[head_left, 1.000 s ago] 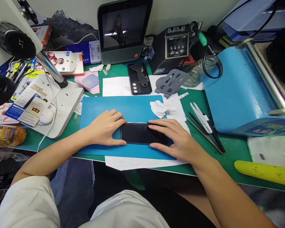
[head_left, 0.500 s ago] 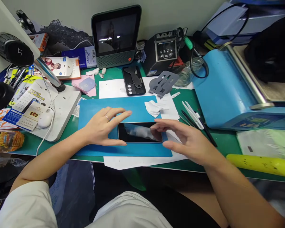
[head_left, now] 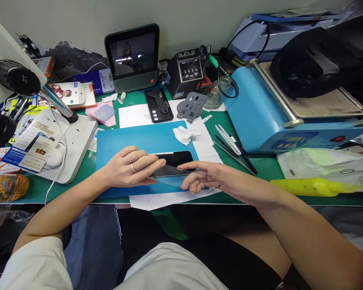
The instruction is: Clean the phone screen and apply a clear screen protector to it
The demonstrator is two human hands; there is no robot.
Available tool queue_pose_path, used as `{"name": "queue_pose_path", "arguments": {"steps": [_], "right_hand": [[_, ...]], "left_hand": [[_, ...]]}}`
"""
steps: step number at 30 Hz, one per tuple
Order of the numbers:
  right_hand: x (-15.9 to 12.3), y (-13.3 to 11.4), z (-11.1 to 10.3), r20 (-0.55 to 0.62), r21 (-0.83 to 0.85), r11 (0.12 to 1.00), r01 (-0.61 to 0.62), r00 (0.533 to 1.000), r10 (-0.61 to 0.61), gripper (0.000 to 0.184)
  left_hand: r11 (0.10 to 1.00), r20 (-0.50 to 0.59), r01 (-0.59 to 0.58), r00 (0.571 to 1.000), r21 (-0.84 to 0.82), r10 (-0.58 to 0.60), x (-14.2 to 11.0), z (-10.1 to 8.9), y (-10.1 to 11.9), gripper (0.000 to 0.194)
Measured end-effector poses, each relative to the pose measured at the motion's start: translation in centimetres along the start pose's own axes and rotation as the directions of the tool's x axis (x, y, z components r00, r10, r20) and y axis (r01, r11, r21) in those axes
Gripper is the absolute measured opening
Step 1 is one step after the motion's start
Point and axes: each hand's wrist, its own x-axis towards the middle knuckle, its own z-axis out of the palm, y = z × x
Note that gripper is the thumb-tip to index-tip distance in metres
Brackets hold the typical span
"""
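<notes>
A black-screened phone (head_left: 184,156) lies on the blue mat (head_left: 121,137), partly covered by my hands. In front of it a thin clear screen protector (head_left: 171,181) is tilted up, its dark edge showing. My left hand (head_left: 133,166), with a ring on one finger, is closed at the protector's left end, over the left part of the phone. At the other end my right hand (head_left: 207,175) has one finger stretched along the top edge; its other fingers curl behind the clear sheet and show through it. A crumpled white wipe (head_left: 183,135) rests behind the phone.
Behind the mat are a black phone case (head_left: 159,106), a grey stand (head_left: 192,106) and a soldering station (head_left: 186,74). Tweezers and pens (head_left: 234,147) lie to the right, before a blue machine (head_left: 257,117) and a yellow bottle (head_left: 305,187). A microscope base (head_left: 78,149) stands left.
Both hands have gone from apart around the phone to holding the clear protector, now tilted up in front of it. The view has swung slightly right.
</notes>
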Motion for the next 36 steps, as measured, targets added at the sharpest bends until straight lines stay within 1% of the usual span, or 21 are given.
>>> {"name": "queue_pose_path", "arguments": {"steps": [1, 2, 3, 4, 5, 6, 8, 9, 10, 11, 12, 14, 16, 18, 21, 24, 26, 29, 32, 36], "right_hand": [[-0.2, 0.3, -0.2, -0.089, -0.065, 0.996, 0.065, 0.994, -0.071, 0.087], [-0.4, 0.6, -0.4, -0.196, -0.173, 0.976, 0.129, 0.967, -0.162, 0.087], [-0.6, 0.9, -0.5, -0.292, -0.319, 0.931, 0.176, 0.917, -0.273, 0.086], [-0.6, 1.2, -0.7, -0.347, -0.478, 0.855, 0.199, 0.852, -0.392, 0.085], [-0.6, 1.5, -0.7, -0.348, -0.626, 0.753, 0.203, 0.792, -0.502, 0.085], [-0.5, 1.8, -0.7, -0.302, -0.744, 0.636, 0.203, 0.747, -0.592, 0.086], [0.0, 2.3, -0.7, -0.157, -0.877, 0.424, 0.227, 0.697, -0.699, 0.087], [0.4, 2.6, -0.7, -0.096, -0.905, 0.347, 0.245, 0.678, -0.729, 0.086], [0.7, 2.9, -0.7, -0.055, -0.921, 0.294, 0.256, 0.661, -0.748, 0.085], [1.0, 3.1, -0.8, -0.032, -0.929, 0.262, 0.263, 0.646, -0.762, 0.083], [1.3, 3.3, -0.9, -0.023, -0.930, 0.249, 0.269, 0.635, -0.772, 0.081], [1.7, 3.7, -1.4, -0.028, -0.921, 0.266, 0.286, 0.631, -0.775, 0.078], [2.0, 3.9, -1.9, -0.046, -0.900, 0.316, 0.302, 0.653, -0.756, 0.074], [2.2, 4.1, -2.2, -0.062, -0.877, 0.368, 0.309, 0.687, -0.724, 0.069], [2.5, 4.4, -2.3, -0.097, -0.853, 0.436, 0.287, 0.734, -0.672, 0.063], [2.7, 4.6, -2.1, -0.136, -0.839, 0.479, 0.258, 0.753, -0.644, 0.059], [2.8, 4.8, -2.0, -0.133, -0.840, 0.477, 0.259, 0.753, -0.644, 0.057], [2.9, 5.2, -2.1, -0.104, -0.846, 0.447, 0.290, 0.733, -0.672, 0.055], [3.0, 5.6, -2.2, -0.085, -0.848, 0.429, 0.311, 0.720, -0.689, 0.056], [3.1, 6.0, -2.2, -0.092, -0.852, 0.435, 0.292, 0.734, -0.673, 0.054]], "left_hand": [[0.999, 0.006, 0.033, 0.999, -0.026, -0.033, 0.0, 0.2, 0.0, 0.051], [0.995, 0.016, 0.075, 0.997, -0.058, -0.075, -0.1, 0.4, 0.1, 0.058], [0.987, 0.031, 0.126, 0.992, -0.095, -0.124, -0.2, 0.6, 0.1, 0.063], [0.974, 0.057, 0.181, 0.983, -0.134, -0.175, -0.4, 0.8, 0.2, 0.067], [0.956, 0.093, 0.237, 0.970, -0.173, -0.224, -0.5, 1.0, 0.2, 0.069], [0.934, 0.138, 0.292, 0.954, -0.207, -0.267, -0.7, 1.2, 0.2, 0.070], [0.883, 0.233, 0.393, 0.912, -0.258, -0.338, -0.9, 1.6, 0.3, 0.070], [0.858, 0.273, 0.433, 0.891, -0.275, -0.362, -1.0, 1.7, 0.3, 0.071], [0.836, 0.306, 0.467, 0.872, -0.288, -0.382, -1.1, 1.7, 0.3, 0.071], [0.816, 0.330, 0.496, 0.855, -0.298, -0.399, -1.1, 1.8, 0.4, 0.071], [0.799, 0.348, 0.518, 0.842, -0.305, -0.413, -1.1, 1.8, 0.4, 0.070], [0.771, 0.382, 0.555, 0.817, -0.314, -0.432, -1.0, 1.8, 0.5, 0.070], [0.747, 0.437, 0.587, 0.787, -0.311, -0.436, -0.9, 1.8, 0.6, 0.071], [0.731, 0.497, 0.612, 0.756, -0.303, -0.427, -0.9, 1.8, 0.7, 0.074], [0.714, 0.549, 0.636, 0.724, -0.293, -0.418, -0.9, 1.9, 0.8, 0.077], [0.703, 0.582, 0.653, 0.698, -0.281, -0.416, -1.0, 2.1, 0.9, 0.078], [0.702, 0.603, 0.659, 0.684, -0.270, -0.410, -1.0, 2.2, 1.0, 0.078], [0.704, 0.626, 0.664, 0.667, -0.253, -0.404, -1.0, 2.2, 1.0, 0.077], [0.712, 0.636, 0.660, 0.661, -0.241, -0.398, -0.9, 2.2, 1.0, 0.077], [0.724, 0.641, 0.651, 0.660, -0.228, -0.392, -0.9, 2.2, 1.1, 0.079]]}}
